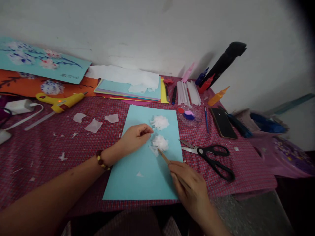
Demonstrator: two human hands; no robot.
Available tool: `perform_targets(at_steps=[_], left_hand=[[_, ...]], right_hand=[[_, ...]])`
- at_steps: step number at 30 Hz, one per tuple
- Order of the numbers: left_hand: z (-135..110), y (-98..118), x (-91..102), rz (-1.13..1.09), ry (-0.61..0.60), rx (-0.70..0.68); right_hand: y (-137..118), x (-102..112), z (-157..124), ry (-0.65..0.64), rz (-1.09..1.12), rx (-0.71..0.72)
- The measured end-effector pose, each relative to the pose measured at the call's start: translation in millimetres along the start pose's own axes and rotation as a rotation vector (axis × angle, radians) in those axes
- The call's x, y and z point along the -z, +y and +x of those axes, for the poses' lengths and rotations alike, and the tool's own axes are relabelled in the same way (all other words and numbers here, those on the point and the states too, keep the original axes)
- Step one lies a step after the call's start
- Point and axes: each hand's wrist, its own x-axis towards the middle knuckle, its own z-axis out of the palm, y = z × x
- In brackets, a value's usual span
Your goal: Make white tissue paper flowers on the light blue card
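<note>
A light blue paper sheet (137, 170) lies on the red checked tablecloth (49, 144). Two white tissue tufts sit on it: an upper tuft (159, 122) and a lower tuft (159, 143). My left hand (135, 137), with a bead bracelet at the wrist, pinches at the lower tuft's left edge. My right hand (190, 188) holds a thin wooden stick (163, 156) whose tip touches the lower tuft from below.
Black scissors (211, 157) lie right of the sheet, a phone (222, 122) beyond them. A yellow glue gun (61, 101), tissue scraps (93, 125), stacked coloured paper (130, 90), white sticks (188, 92), paint bottles (216, 96) and a small palette (189, 114) fill the back.
</note>
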Motion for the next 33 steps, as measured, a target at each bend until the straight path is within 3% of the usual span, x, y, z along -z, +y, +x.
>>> perform_targets(at_steps=[10,18,23,28,33], left_hand=[[-3,-5,-4.2,0.069,0.005,-0.054],[-3,-9,-4.8,0.111,0.004,-0.065],[-4,-6,-6.4,0.017,-0.037,-0.055],[-6,-1,-4.8,-0.002,-0.058,-0.039],[-5,-3,-4.5,-0.002,-0.046,-0.044]], right_hand=[[1,-1,-5,-0.023,-0.075,0.012],[-3,4,1,-0.166,-0.101,0.020],[-1,2,2,-0.220,-0.030,-0.034],[7,2,-2,-0.057,0.275,-0.200],[8,5,2,0.123,0.304,-0.305]])
